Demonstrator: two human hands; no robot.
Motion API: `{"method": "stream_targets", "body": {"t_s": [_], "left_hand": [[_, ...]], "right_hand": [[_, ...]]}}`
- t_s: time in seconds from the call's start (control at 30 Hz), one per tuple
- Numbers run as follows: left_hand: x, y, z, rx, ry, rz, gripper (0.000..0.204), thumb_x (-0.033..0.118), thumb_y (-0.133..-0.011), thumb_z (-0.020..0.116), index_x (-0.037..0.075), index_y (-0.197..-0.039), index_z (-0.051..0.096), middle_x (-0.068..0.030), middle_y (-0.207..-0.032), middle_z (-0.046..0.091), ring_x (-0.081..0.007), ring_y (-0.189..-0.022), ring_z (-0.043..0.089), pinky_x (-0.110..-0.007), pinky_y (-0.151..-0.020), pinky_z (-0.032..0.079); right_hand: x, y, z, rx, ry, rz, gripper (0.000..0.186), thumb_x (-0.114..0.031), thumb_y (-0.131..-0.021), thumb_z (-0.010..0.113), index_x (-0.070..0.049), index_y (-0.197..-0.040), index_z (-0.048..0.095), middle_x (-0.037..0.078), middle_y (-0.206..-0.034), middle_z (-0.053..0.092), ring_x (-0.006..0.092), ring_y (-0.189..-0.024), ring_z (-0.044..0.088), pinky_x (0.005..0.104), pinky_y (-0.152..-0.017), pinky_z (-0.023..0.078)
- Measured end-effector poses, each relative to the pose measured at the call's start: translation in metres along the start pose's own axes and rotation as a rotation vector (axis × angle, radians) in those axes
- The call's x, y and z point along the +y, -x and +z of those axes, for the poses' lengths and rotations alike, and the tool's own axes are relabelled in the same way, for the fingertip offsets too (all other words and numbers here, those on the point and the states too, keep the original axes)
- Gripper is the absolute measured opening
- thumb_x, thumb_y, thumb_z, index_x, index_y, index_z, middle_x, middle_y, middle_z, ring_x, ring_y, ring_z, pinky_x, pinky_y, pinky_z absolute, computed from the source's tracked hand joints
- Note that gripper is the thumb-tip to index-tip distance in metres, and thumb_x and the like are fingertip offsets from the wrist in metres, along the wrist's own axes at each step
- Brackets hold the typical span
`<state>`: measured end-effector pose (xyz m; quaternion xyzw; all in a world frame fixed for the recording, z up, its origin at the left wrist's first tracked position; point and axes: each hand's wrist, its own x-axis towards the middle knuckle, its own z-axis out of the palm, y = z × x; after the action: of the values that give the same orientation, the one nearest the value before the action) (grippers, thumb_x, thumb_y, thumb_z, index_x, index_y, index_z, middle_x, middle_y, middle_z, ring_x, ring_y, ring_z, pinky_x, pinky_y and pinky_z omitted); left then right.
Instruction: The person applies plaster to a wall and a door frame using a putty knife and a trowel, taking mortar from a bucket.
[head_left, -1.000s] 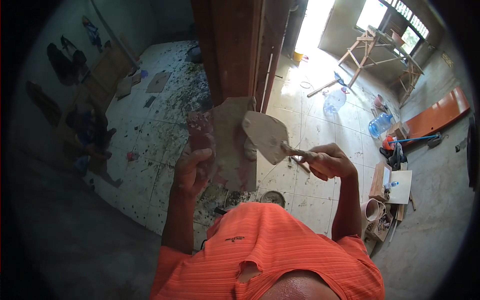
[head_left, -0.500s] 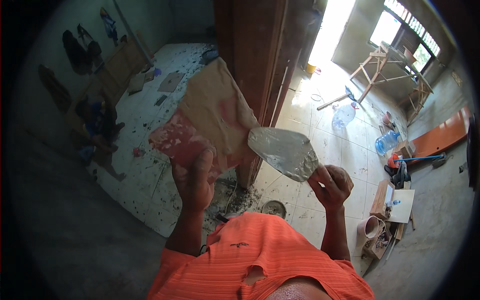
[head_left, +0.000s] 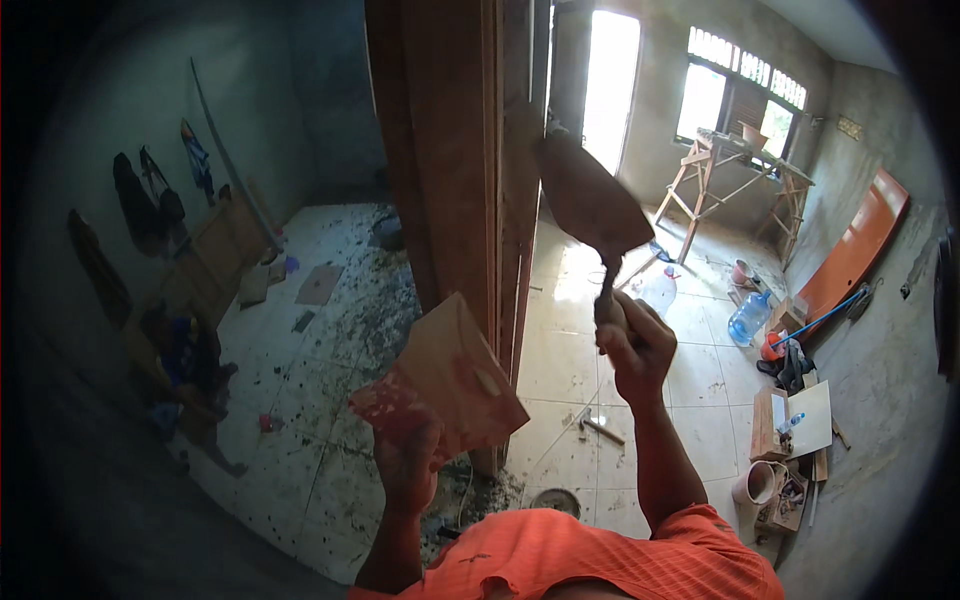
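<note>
- The trowel (head_left: 598, 205) is raised ahead of the person, its broad blade pointing up and to the left, the tip near the wall edge (head_left: 527, 160) beside the wooden door frame (head_left: 440, 170); whether it touches cannot be told.
- The right hand (head_left: 640, 350) grasps the trowel's handle, fingers wrapped around it.
- Lower and to the left, the reddish mortar board (head_left: 445, 375) is tilted in front of the door frame, its face smeared with greyish-brown mortar.
- The left hand (head_left: 408, 465) clasps the board's lower left part, thumb across the face.
- Below the trowel, a hammer (head_left: 606, 432) lies on the tiled floor (head_left: 560, 350), near a round pan (head_left: 556, 501).
- Farther right are a clear blue water jug (head_left: 748, 322), a bucket (head_left: 755, 484) and an orange panel (head_left: 850, 250) leaning on the wall.
- Beyond stands a wooden trestle (head_left: 703, 190); at left, another person (head_left: 188, 355) sits low.
</note>
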<state>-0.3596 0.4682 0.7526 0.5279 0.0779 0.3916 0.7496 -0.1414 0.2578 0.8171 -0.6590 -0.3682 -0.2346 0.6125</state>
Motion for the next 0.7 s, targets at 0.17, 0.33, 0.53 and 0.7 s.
{"method": "stream_targets", "body": {"t_s": [0.17, 0.33, 0.53, 0.7], "left_hand": [[0.006, 0.0, -0.006, 0.041, 0.053, -0.035, 0.036, -0.002, -0.086, 0.059, 0.01, -0.12, 0.054, 0.0001, -0.096, 0.058, -0.0082, -0.072, 0.054, -0.022, -0.053, 0.042], [0.01, 0.0, 0.0, 0.118, 0.084, -0.015, 0.035, 0.0, -0.086, 0.06, 0.009, -0.12, 0.055, -0.0005, -0.095, 0.058, -0.009, -0.082, 0.057, -0.022, -0.064, 0.047], [0.01, -0.006, -0.013, 0.088, 0.045, -0.023, 0.034, 0.001, -0.086, 0.061, 0.009, -0.119, 0.056, -0.0001, -0.092, 0.058, -0.0079, -0.076, 0.055, -0.02, -0.057, 0.044], [0.015, -0.01, 0.0, 0.149, 0.081, -0.061, 0.031, 0.002, -0.086, 0.062, 0.01, -0.116, 0.057, 0.0007, -0.09, 0.058, -0.0055, -0.067, 0.051, -0.019, -0.049, 0.037]], "right_hand": [[-0.027, -0.035, 0.023, -0.019, -0.408, 0.326, 0.044, -0.034, -0.099, 0.069, 0.004, -0.122, 0.069, 0.005, -0.082, 0.065, 0.0079, -0.058, 0.059, 0.0223, -0.047, 0.046], [-0.029, -0.047, 0.032, -0.014, -0.377, 0.324, 0.042, -0.031, -0.102, 0.063, 0.003, -0.126, 0.068, 0.006, -0.077, 0.065, 0.0073, -0.05, 0.055, 0.0235, -0.042, 0.044], [-0.029, -0.021, 0.027, 0.078, -0.343, 0.383, 0.044, -0.033, -0.1, 0.067, 0.004, -0.124, 0.069, 0.006, -0.08, 0.065, 0.0087, -0.054, 0.058, 0.0226, -0.045, 0.044], [-0.053, -0.025, 0.02, 0.144, -0.388, 0.394, 0.043, -0.032, -0.101, 0.065, 0.004, -0.123, 0.069, 0.005, -0.079, 0.064, 0.0089, -0.053, 0.057, 0.0227, -0.046, 0.044]]}}
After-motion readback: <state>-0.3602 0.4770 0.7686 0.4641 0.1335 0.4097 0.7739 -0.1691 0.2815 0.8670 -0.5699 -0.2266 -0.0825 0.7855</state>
